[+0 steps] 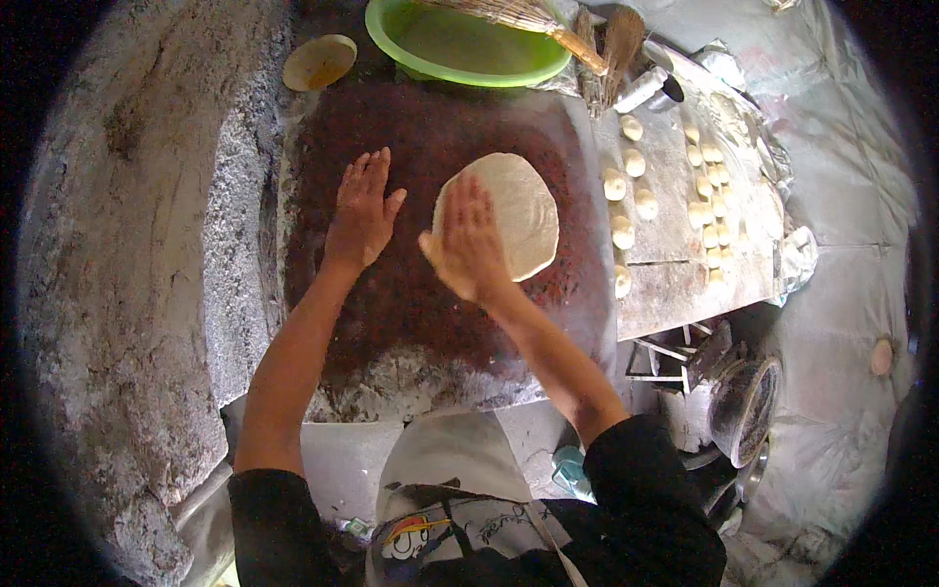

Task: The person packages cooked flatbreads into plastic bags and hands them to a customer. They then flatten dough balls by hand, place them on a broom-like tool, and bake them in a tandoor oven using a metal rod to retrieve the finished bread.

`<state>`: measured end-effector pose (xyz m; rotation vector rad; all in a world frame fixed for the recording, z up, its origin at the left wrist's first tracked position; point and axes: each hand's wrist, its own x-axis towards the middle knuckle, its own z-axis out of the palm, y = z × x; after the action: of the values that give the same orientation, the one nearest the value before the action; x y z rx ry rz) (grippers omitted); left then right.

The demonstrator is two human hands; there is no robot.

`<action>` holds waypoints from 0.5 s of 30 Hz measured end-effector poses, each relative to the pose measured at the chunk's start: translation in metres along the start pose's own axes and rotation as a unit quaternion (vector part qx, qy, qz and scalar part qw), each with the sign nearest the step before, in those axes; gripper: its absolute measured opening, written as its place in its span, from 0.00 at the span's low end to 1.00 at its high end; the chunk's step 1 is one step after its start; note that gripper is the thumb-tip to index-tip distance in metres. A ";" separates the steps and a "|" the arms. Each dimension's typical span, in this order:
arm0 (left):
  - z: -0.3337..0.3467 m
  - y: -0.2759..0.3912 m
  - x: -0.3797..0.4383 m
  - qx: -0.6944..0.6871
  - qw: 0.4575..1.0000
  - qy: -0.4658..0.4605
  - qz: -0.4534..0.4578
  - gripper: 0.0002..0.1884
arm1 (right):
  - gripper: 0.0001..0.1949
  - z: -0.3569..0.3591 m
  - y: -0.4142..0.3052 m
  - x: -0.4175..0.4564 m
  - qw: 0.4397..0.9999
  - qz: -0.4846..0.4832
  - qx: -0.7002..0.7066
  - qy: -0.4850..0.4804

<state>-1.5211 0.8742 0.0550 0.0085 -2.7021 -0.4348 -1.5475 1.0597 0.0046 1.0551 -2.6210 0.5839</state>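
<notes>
A flattened round of dough [524,213] lies on a dark reddish stone slab [411,315] before me. My right hand [469,235] is flat over the left part of the round, slightly blurred, its thumb pointing left; whether it presses on the dough cannot be told. To the left of the dough, my left hand [364,209] is palm down over the slab with its thumb apart and nothing held. Several dough balls [646,204] sit in rows on a floured wooden board [664,293] to the right of the slab.
At the far edge stand a lime-green basin [469,81] with a straw whisk broom [528,16] across its rim, and a small shallow bowl [320,63]. A second brush [623,44] lies by a metal cup [666,94]. Rough masonry [147,220] borders the left; a bucket [686,418] stands lower right.
</notes>
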 end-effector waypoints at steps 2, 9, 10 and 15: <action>0.000 0.000 0.000 0.001 1.000 0.005 0.010 0.27 | 0.30 -0.018 -0.001 -0.048 0.995 0.008 0.056 -0.076; 0.002 -0.001 -0.003 0.015 1.000 -0.008 0.005 0.26 | 0.32 -0.078 0.087 -0.061 0.967 0.196 -0.164 0.008; 0.002 -0.002 -0.003 0.014 1.000 0.003 0.004 0.26 | 0.32 -0.073 0.080 -0.033 0.965 0.203 -0.148 0.076; -0.004 -0.006 -0.002 -0.037 0.999 -0.029 -0.009 0.28 | 0.36 -0.076 -0.018 -0.006 0.991 0.007 0.026 -0.133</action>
<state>-1.5185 0.8677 0.0557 -0.0009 -2.7433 -0.5473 -1.5240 1.0857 0.0749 1.2063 -2.8561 0.5504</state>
